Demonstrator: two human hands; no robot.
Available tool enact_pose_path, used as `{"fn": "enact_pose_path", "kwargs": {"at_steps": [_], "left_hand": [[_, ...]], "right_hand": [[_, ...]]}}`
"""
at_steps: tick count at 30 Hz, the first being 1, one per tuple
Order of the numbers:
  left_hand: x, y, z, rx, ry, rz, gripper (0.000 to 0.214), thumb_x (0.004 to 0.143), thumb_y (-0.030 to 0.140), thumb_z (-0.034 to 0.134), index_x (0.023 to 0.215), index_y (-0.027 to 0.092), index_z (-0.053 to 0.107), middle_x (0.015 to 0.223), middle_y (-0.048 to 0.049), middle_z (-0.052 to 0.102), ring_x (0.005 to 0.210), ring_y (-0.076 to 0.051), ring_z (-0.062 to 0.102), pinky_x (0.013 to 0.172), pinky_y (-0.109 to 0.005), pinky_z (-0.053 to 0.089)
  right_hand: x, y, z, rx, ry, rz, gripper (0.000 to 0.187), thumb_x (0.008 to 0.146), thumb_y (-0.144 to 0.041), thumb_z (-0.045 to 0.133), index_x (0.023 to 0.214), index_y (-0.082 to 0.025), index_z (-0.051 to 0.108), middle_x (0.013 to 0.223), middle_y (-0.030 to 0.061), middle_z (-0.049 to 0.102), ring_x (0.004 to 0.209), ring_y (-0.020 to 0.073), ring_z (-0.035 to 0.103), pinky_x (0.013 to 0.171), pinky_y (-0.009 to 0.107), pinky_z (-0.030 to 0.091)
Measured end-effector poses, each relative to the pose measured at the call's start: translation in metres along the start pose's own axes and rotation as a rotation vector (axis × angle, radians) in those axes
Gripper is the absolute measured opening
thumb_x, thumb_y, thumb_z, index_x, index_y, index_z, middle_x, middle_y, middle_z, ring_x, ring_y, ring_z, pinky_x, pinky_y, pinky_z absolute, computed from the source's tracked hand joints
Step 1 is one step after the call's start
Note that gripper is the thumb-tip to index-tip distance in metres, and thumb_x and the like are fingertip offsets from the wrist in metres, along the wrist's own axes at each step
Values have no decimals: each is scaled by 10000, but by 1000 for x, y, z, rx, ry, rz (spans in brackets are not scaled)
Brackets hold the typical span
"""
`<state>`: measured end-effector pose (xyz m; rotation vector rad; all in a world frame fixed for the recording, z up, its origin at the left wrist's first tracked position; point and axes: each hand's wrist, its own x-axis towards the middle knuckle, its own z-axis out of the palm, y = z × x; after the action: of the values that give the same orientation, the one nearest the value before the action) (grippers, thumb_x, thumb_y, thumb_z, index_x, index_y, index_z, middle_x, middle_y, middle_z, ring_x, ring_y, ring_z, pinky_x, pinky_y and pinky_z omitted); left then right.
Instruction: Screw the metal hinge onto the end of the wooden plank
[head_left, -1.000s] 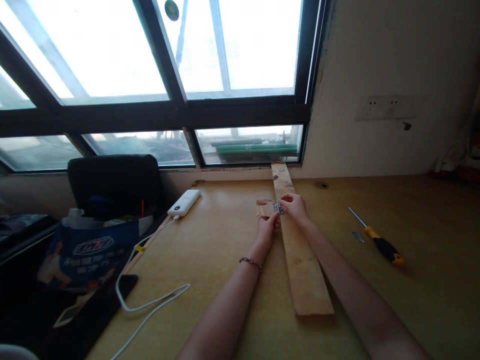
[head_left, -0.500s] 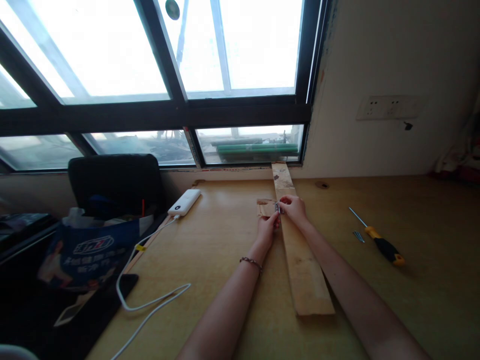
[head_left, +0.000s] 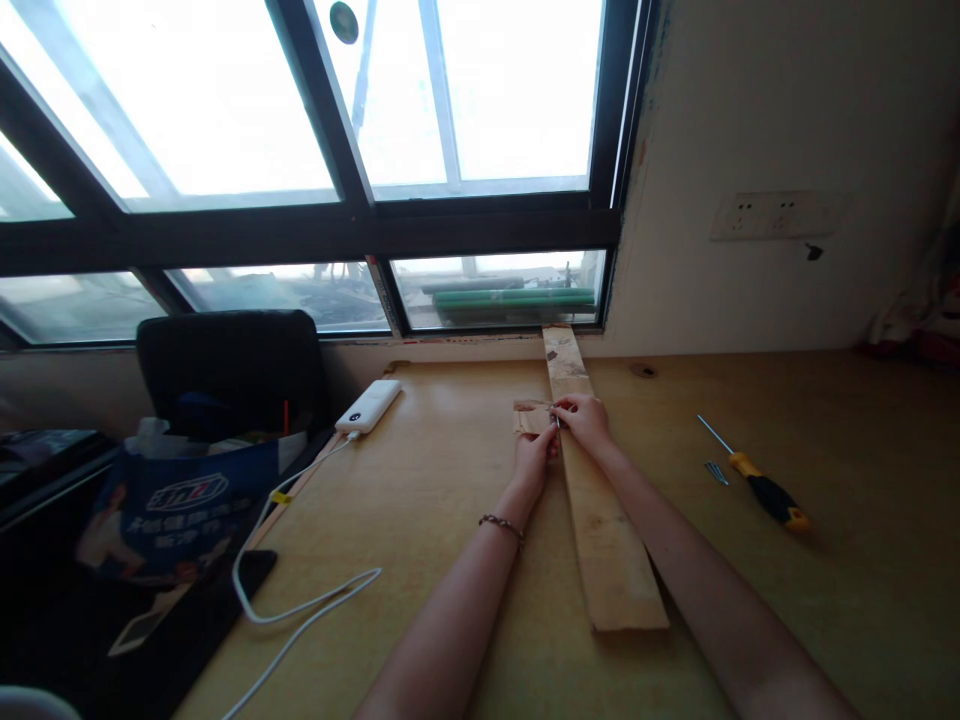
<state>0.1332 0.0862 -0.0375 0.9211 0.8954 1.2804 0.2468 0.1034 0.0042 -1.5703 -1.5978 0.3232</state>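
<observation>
Arms [head_left: 465, 600] stretch forward; right hand [head_left: 586, 420] pinches a metal piece [head_left: 556, 421], left hand [head_left: 532, 458] curls against it, grip unclear; the plank's [head_left: 609, 540] long axis points toward the window [head_left: 495, 228].

A white power bank [head_left: 370, 405] lies at the left edge of the worktop [head_left: 435, 490], a white cable [head_left: 262, 619] looping from its near end. Past that edge, a blue printed bag [head_left: 184, 520] sits before a black chair back [head_left: 232, 362]. Green tubes [head_left: 514, 298] show through the dark-framed window [head_left: 352, 215]; a socket panel [head_left: 780, 216] is on the wall [head_left: 765, 110] to its right.
</observation>
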Motion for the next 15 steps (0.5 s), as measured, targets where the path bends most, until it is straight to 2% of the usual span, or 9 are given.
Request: {"fn": "enact_pose_path", "kwargs": {"at_steps": [3,6,9,13,15], "left_hand": [[0,0,1,27,10,-5,299,583,389,679,627,116,565,472,20,507,370,-44,388,381,-183,258],[-1,1,1,34,14,-5,300,587,390,676,595,117,551,474,18,510,370,-42,393,380,-179,261],[-1,0,0,43,18,-2,295,598,381,668,562,118,541,474,16,511,366,-39,393,378,-177,260],[1,-2,-1,56,37,-7,291,599,373,670,546,117,542,468,10,518,361,-42,399,374,-178,261],[2,-3,-1,56,31,2,297,600,379,670,542,115,546,472,6,524,363,-43,405,374,-177,262]], "right_hand": [[-1,0,-5,110,-2,-9,231,663,-342,618,823,-189,684,657,8,652,589,126,566,566,225,411],[-5,6,-30,238,54,-9,322,652,-368,621,884,-150,663,700,36,658,622,147,586,585,248,444],[-17,25,-80,197,141,20,327,672,-393,595,879,-149,663,760,64,675,663,167,606,589,259,448],[-45,67,-155,-151,227,155,229,687,-355,579,757,-164,684,663,54,671,611,171,609,589,266,431],[-59,89,-181,-327,238,270,180,689,-294,579,744,-163,689,666,58,675,607,169,615,581,257,419]]}}
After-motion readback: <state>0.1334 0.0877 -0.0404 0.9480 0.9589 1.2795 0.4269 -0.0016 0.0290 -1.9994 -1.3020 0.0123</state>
